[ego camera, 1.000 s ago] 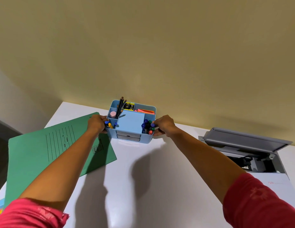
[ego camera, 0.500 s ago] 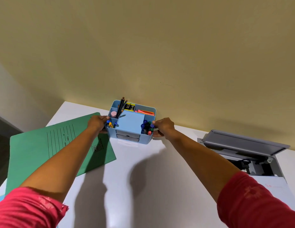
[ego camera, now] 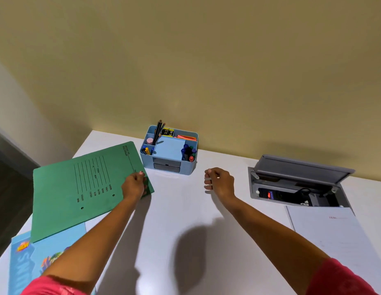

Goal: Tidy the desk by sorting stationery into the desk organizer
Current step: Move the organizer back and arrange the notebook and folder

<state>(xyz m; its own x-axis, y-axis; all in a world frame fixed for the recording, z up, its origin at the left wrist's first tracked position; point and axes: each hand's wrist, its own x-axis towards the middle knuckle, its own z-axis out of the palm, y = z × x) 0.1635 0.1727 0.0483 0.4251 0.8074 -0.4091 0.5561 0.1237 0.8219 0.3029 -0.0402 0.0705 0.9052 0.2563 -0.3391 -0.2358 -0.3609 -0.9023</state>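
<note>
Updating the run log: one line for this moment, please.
left hand: grips folder edge | right hand: curled, empty | organizer: holds pens, on desk by wall, untouched

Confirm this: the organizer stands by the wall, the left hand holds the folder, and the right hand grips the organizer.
One thing is wrong. The right hand does not grip the organizer; it is over the desk, apart from the organizer, with its fingers curled and holding nothing. The head view shows this. The rest is right: the organizer stands by the wall and the left hand holds the folder.
</note>
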